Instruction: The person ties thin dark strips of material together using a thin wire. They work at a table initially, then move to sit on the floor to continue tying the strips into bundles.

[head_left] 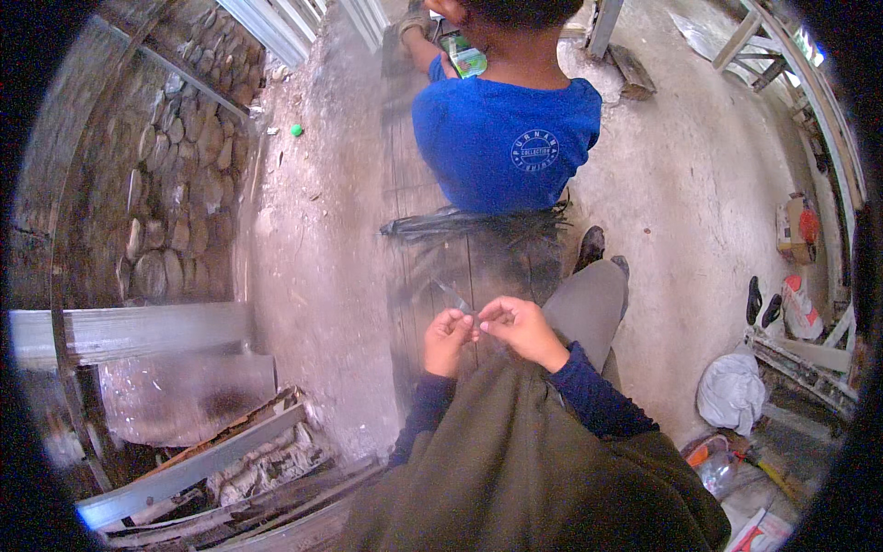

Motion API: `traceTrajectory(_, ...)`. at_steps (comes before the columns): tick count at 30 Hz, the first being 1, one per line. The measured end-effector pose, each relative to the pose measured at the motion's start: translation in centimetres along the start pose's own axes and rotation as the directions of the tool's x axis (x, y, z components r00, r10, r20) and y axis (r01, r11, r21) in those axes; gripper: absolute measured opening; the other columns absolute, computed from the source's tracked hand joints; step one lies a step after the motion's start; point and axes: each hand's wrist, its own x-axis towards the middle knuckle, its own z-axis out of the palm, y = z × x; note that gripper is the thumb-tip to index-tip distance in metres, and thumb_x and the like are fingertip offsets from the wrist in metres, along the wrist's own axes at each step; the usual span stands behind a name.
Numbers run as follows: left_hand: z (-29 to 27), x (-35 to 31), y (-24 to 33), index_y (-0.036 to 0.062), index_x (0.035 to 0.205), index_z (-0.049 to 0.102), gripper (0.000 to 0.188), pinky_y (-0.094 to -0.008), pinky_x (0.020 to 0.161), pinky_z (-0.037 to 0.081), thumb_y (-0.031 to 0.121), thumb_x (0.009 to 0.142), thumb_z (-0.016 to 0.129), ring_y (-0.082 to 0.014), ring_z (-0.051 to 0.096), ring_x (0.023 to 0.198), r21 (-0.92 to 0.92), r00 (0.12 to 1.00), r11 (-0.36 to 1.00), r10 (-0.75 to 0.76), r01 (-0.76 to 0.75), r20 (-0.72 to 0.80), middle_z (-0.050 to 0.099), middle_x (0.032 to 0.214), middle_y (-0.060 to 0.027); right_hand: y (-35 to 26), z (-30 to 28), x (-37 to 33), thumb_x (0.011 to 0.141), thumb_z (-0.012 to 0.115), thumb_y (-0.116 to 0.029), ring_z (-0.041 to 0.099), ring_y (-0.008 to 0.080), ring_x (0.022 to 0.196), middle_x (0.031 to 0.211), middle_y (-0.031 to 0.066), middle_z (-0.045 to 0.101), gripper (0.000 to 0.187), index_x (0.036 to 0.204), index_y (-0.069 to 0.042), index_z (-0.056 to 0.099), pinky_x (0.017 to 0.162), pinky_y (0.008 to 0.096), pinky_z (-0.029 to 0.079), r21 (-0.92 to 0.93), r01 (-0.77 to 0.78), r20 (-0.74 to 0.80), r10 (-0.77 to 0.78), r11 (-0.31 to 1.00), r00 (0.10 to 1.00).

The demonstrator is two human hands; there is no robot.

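Close together above a dark wooden bench point(428, 322), my two hands meet in front of my lap. My left hand point(447, 342) is closed in a pinch on a thin grey strip point(451, 295), flat and narrow, whose free end points up and to the left. Thumb and fingers of my right hand point(517, 329) are pinched together at the strip's lower end, touching the left fingertips. Whether the strip is a blade or a piece of plastic is too small to tell. Beyond my hands, a bundle of dark strips point(460, 224) lies across the bench.
A person in a blue shirt point(501, 138) sits ahead on the bench, holding a phone with a green screen point(464, 57). At the left stands a stone wall point(175, 202). A white sack point(732, 393), sandals point(762, 304) and a box point(795, 228) lie at the right.
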Motion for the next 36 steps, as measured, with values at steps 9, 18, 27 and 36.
traceTrajectory(9, 0.2, -2.1, 1.9, 0.0001, 0.088, 0.053, 0.012, -0.0255, 0.062, 0.049, 0.007, 0.079, 0.056, -0.0135, 0.057, 0.07, -0.095, 0.998, 0.995, -0.011, 0.016, 0.059, 0.057, 0.079, -0.0054, -1.9, 0.2, -1.4, 0.075, 0.06, -0.007, 0.054, 0.0072, 0.071, 0.077, 0.002, 0.059, 0.013, 0.085, 0.001, 0.059, 0.064, 0.0205, 0.043, 0.091, -0.064, 0.04, 0.061, 0.994, 0.997)
traceTrajectory(18, -0.1, -3.6, 3.6, 0.0006, 0.085, 0.054, 0.012, -0.0245, 0.059, 0.048, 0.008, 0.077, 0.058, -0.0118, 0.056, 0.068, -0.034, 0.999, 0.999, 0.011, -0.009, 0.038, 0.057, 0.078, -0.0048, -3.1, 1.2, -2.4, 0.075, 0.061, -0.011, 0.054, 0.0073, 0.068, 0.077, 0.0032, 0.058, 0.012, 0.081, 0.0, 0.06, 0.06, 0.0209, 0.042, -0.089, 0.061, -0.011, -0.062, 0.994, 0.998)
traceTrajectory(27, -0.5, -4.5, 3.8, 0.0024, 0.082, 0.053, 0.011, -0.0238, 0.055, 0.048, 0.01, 0.077, 0.058, -0.0103, 0.054, 0.064, -0.1, 0.995, 0.993, -0.06, 0.068, 0.077, 0.055, 0.074, -0.0033, -1.7, 1.6, -2.5, 0.075, 0.061, -0.011, 0.049, 0.0038, 0.064, 0.071, -0.0024, 0.055, 0.011, 0.079, -0.001, 0.058, 0.057, 0.0185, 0.039, 0.015, 0.009, 0.024, -0.009, 1.0, 1.0)
traceTrajectory(36, -0.1, -5.1, 4.5, 0.0024, 0.082, 0.051, 0.009, -0.0232, 0.052, 0.048, 0.009, 0.078, 0.056, -0.0107, 0.054, 0.063, -0.116, 0.993, 0.989, -0.079, 0.089, 0.088, 0.054, 0.074, -0.0032, -3.2, 1.7, -3.1, 0.075, 0.061, -0.01, 0.049, 0.003, 0.063, 0.072, -0.0027, 0.056, 0.011, 0.078, -0.001, 0.056, 0.056, 0.017, 0.04, 0.112, -0.096, 0.081, 0.087, 0.989, 0.993)
